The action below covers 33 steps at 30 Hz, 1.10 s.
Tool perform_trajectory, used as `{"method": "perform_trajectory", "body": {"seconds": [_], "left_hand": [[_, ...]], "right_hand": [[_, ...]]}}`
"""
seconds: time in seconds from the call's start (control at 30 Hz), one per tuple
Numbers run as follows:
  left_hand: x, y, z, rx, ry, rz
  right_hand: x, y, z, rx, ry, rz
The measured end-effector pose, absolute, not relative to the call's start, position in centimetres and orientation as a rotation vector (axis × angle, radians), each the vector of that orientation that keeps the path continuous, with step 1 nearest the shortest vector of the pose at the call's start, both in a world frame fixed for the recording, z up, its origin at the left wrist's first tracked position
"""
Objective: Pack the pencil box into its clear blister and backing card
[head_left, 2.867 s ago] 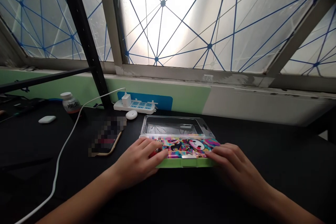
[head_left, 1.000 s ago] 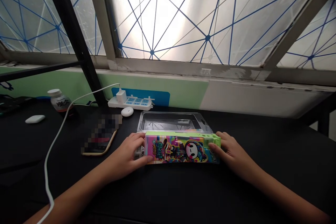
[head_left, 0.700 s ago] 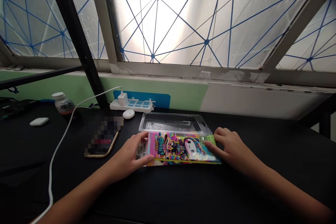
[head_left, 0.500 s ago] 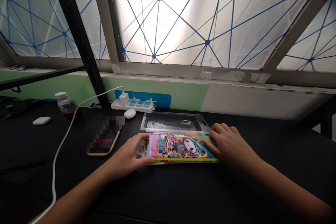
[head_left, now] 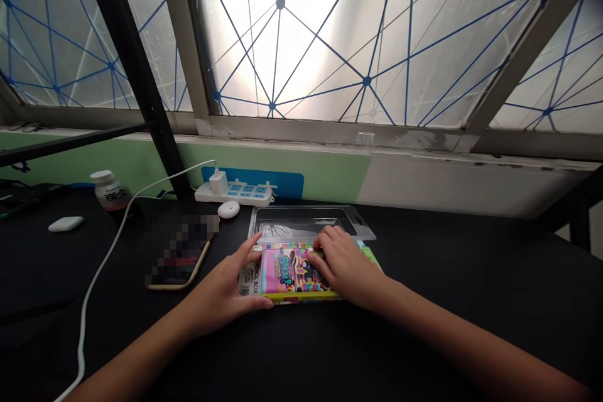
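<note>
**Two hands at a colourful pencil box [head_left: 282, 273]**

The box lies flat on the black counter [head_left: 301, 358], in front of the person, its pink printed cover facing up and a yellow-green edge along the near side. A white printed strip [head_left: 249, 279] reading "PENCIL BOX" shows at its left end.

The left hand [head_left: 238, 279] frames that end, thumb and fingers spread well apart, with the thumb at the near corner and the fingers toward the far side. The right hand [head_left: 346, 260] lies across the right part of the cover, thumb on top and fingers bent toward the far edge; whether it is clamped on the box cannot be told. The two hands are apart from each other.

Just behind the box sits a clear plastic tray [head_left: 362, 226]. To the left lie a phone [head_left: 179, 264] with a pixelated screen and a round white case [head_left: 228, 209], near a power strip [head_left: 245, 193] that holds a white plug [head_left: 218, 182]. A white cable [head_left: 87, 295] runs down from it. Farther left are a bottle [head_left: 110, 191] and a white oval object [head_left: 66, 224].
</note>
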<state>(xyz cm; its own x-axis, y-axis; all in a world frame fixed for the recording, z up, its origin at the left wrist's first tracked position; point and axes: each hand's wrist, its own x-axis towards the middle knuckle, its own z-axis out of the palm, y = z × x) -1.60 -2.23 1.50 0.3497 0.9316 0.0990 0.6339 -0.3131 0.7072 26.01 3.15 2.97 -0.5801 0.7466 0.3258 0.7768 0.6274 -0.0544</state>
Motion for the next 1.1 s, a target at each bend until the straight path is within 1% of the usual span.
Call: {"method": "perform_trajectory", "body": {"seconds": [0.17, 0.37, 0.47, 0.57, 0.63, 0.7, 0.8, 0.9, 1.0, 1.1], "left_hand": [[-1.3, -2.3, 1.7, 2.009, 1.339, 0.699], [-1.7, -2.5, 1.9, 2.107, 1.285, 0.691], [-2.6, -2.6, 2.1, 2.095, 1.264, 0.625], [-3.2, -2.7, 2.1, 2.067, 1.243, 0.619], [-3.3, -2.6, 2.0, 2.059, 1.271, 0.613], [-3.1, -2.5, 1.8, 2.075, 1.314, 0.578], [-2.7, -2.6, 1.7, 2.093, 1.371, 0.516], [-2.5, -2.7, 1.7, 2.087, 1.398, 0.486], [-2.7, -2.7, 1.6, 2.092, 1.366, 0.521], [-3.0, -2.6, 1.6, 2.046, 1.314, 0.585]], "right_hand": [[26.2, 3.0, 3.4, -1.212, -2.461, -0.163], [27.1, 0.4, 5.6, -0.969, -2.356, -0.22], [28.6, -2.1, 6.8, -0.791, -2.503, -0.112], [31.3, -3.9, 7.1, -0.714, -2.688, 0.122], [33.7, -4.1, 6.3, -0.78, -2.738, 0.281], [36.5, -3.5, 4.6, -0.906, -2.713, 0.365], [39.9, -2.0, 1.6, -1.184, -2.544, 0.5], [41.2, -1.0, -0.6, -1.371, -2.376, 0.649], [40.8, -0.7, -0.9, -1.409, -2.287, 0.701], [39.9, -0.5, -0.1, -1.391, -2.129, 0.791]]}}
